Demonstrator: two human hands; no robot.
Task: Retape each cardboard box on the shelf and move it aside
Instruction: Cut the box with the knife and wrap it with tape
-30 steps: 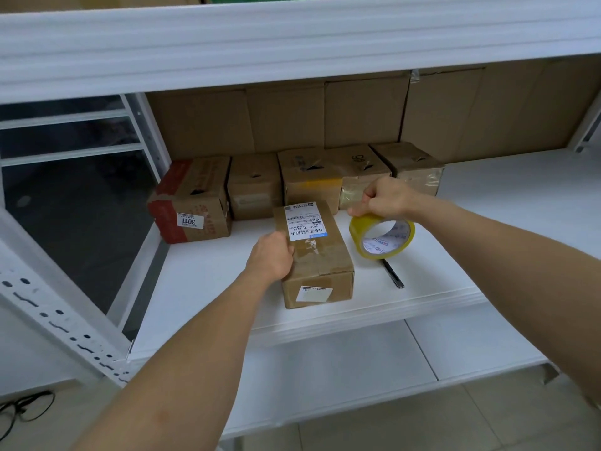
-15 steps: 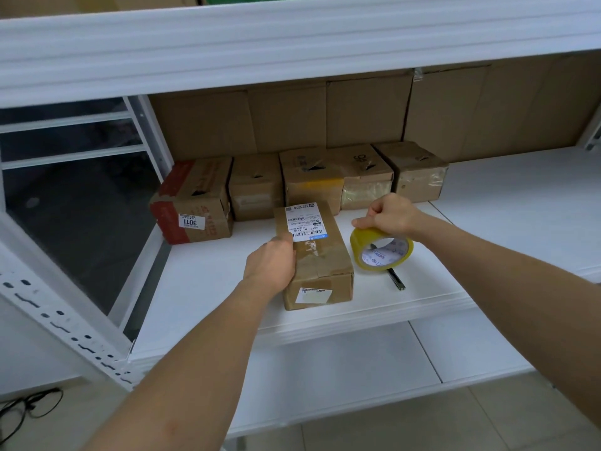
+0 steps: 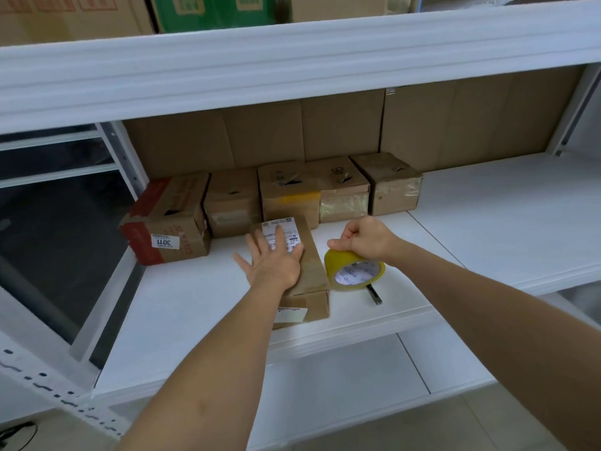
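one view only, from a camera worn on the person's head. it looks forward and slightly down into a white shelf [image 3: 182, 307], close enough that both forearms run in from the bottom edge toward the middle of the frame. the left hand [image 3: 271, 260] and right hand [image 3: 366, 239] sit near the centre. the wide lens bows the upper shelf board [image 3: 292, 60] across the top. the row of cardboard boxes [image 3: 289, 190] at the back stands just past the hands. floor shows at the bottom corners, below the lower shelf board [image 3: 325, 379].
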